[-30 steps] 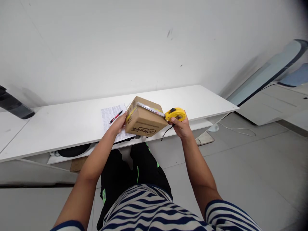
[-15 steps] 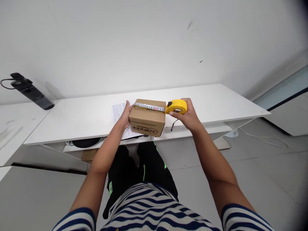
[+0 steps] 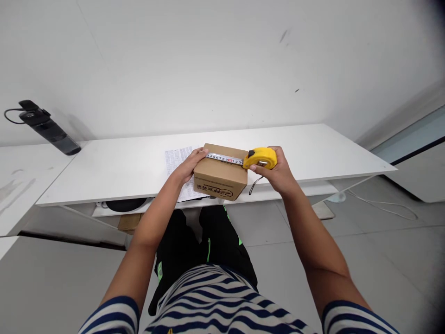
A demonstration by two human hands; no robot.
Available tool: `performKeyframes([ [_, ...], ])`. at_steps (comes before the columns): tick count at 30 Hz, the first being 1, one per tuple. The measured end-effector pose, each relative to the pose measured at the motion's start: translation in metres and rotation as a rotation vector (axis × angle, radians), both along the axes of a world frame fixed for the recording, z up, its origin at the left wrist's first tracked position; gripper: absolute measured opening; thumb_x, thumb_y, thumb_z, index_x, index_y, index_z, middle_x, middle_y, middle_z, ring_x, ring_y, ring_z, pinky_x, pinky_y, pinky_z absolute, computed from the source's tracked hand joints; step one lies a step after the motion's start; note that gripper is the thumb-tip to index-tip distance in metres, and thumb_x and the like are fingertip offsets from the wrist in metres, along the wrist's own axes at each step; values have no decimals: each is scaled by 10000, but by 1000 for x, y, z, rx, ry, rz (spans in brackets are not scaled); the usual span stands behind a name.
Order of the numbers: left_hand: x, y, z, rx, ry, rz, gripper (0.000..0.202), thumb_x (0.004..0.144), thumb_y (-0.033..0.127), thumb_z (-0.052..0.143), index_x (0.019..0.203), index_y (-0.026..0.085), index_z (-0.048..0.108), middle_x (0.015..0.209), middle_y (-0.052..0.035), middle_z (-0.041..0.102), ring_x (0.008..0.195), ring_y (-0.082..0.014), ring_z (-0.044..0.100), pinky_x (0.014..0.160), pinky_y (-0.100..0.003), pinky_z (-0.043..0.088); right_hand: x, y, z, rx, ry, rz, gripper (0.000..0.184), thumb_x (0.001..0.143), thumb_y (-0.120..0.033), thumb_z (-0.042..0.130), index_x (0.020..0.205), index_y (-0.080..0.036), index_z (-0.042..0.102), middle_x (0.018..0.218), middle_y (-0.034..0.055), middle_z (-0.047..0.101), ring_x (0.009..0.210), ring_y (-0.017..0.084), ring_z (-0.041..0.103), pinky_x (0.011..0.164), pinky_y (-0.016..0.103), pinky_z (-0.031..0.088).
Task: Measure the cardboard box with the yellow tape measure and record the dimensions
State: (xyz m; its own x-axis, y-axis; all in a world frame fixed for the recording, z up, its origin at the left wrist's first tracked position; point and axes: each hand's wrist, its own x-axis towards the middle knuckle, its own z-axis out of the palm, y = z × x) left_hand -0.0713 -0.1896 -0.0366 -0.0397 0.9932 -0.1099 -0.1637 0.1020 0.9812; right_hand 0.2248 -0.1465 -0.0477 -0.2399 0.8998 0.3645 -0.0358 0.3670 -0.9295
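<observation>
Head view: your left hand [image 3: 188, 166] lies curled against the left end of the cardboard box [image 3: 220, 175], fingertips pinning the tape's end on its top edge. Your right hand [image 3: 274, 172] is closed around the yellow tape measure [image 3: 260, 158] just beside the box's right end, its blade stretched along the top. The box sits at the worktop's [image 3: 114, 169] near edge, partly on a printed sheet [image 3: 175, 160].

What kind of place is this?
Probably a plain office or workroom: a long white table against a bare white wall, a printed sheet by the cardboard box, and a yellow tape measure in the right hand.
</observation>
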Motion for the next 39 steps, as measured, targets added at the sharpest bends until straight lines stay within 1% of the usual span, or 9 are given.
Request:
performKeyframes([
  [4,0,-1,1,-48,25,-69,992,744,492,913,1579,247,435,1449,-179,627,1251,-325,683,1036,-421,561,8,-1,-2,4,-5,-4,698,590,-500,994,1036,-307,493,947,-46,639,820,159,647,680,314,607],
  [8,7,3,-2,14,-37,-107,768,840,698,744,1430,229,591,1358,-153,699,1277,-318,676,1069,-402,541,11,1,1,8,-28,0,713,580,-499,998,1028,-303,480,919,-50,626,780,152,646,627,287,597],
  [11,13,7,-5,49,-91,-153,652,888,731,648,1278,210,668,1256,-133,746,1268,-308,675,1084,-386,522,12,3,4,-1,-38,18,719,578,-507,996,1033,-302,477,962,-40,650,821,165,668,668,311,622],
  [15,13,11,-10,47,-39,-18,553,869,628,718,1226,213,638,1276,-110,714,1277,-291,650,1061,-355,515,11,6,5,-18,-41,29,704,591,-498,992,1046,-302,492,1002,-31,667,867,175,676,720,341,640],
  [20,6,16,-12,20,35,125,629,834,529,779,1329,211,556,1251,-118,677,1206,-300,657,981,-384,536,16,8,-3,-26,-6,-16,683,597,-479,997,1057,-310,521,1025,-25,688,917,200,697,786,405,659],
  [23,2,19,-12,5,87,116,651,836,531,781,1359,226,540,1200,-111,691,1109,-293,686,915,-395,550,31,9,-10,-44,31,-53,667,614,-460,994,1073,-313,534,1062,-12,715,918,207,707,774,409,659],
  [29,-1,23,-14,31,115,96,604,826,567,795,1285,235,584,1131,-90,705,978,-238,702,792,-328,563,62,8,-17,-34,60,-57,664,618,-429,997,1069,-316,523,1053,-14,735,951,222,738,785,402,667],
  [32,1,22,-12,32,87,113,585,804,549,822,1235,227,593,1120,-80,700,942,-209,693,758,-298,562,59,8,-14,-21,43,-36,672,627,-444,993,1078,-327,508,1058,-28,728,963,208,737,804,383,672],
  [39,5,19,-10,42,53,135,565,793,543,836,1196,225,601,1128,-86,693,969,-211,691,767,-295,561,25,14,-12,23,-8,58,687,640,-487,981,1108,-343,499,1050,-33,672,935,191,707,822,391,671],
])
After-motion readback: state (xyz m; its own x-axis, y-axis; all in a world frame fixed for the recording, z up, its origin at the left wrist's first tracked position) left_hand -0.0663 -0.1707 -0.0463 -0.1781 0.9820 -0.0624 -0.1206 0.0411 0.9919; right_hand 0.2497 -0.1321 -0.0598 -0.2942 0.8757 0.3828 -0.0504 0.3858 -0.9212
